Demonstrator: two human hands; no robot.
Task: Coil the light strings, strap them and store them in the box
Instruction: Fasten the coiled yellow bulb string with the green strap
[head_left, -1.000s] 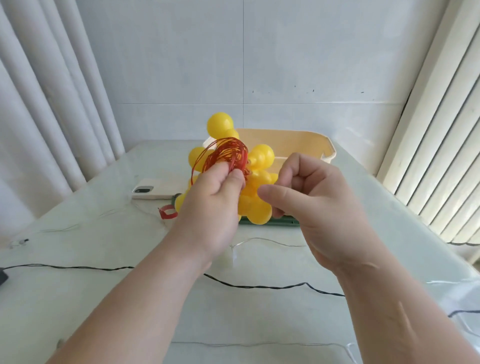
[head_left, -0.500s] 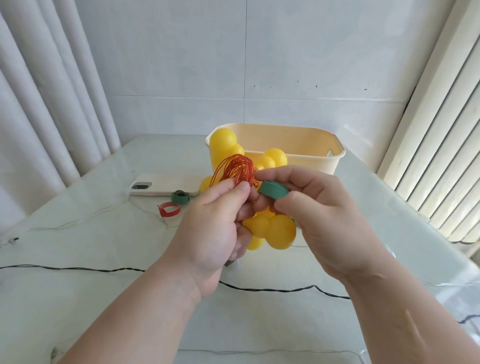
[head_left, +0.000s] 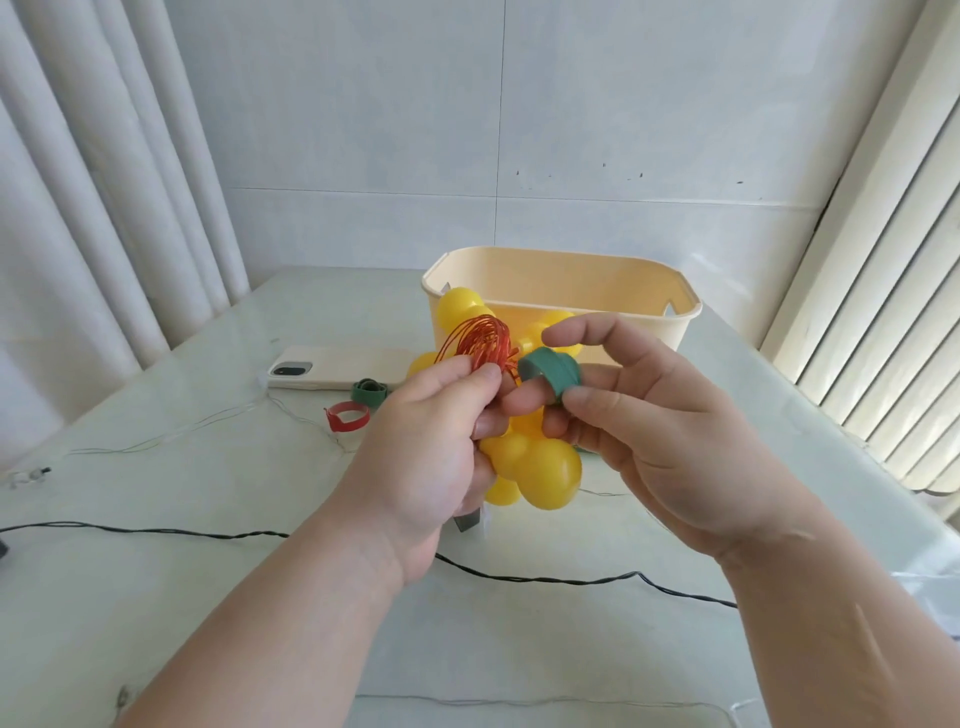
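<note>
My left hand (head_left: 431, 447) grips a coiled light string: red wire loops (head_left: 475, 340) above my fingers and yellow balls (head_left: 545, 467) bunched below. My right hand (head_left: 649, 415) holds a rolled green strap (head_left: 551, 370) between thumb and fingers, right beside the red coil. The cream box (head_left: 566, 280) stands open just behind my hands. Part of the string's balls is hidden behind both hands.
A phone (head_left: 332, 366) lies at the left, with a green strap (head_left: 369, 391) and a red strap (head_left: 347, 417) near it. A black cable (head_left: 156, 531) crosses the table below my arms. Thin wire strings (head_left: 171, 434) trail at left and front. Curtains hang left, blinds right.
My right hand picked up the green strap and brought it next to the coil. The coiled string sank a little, towards me. My index finger has lifted off the strap.
</note>
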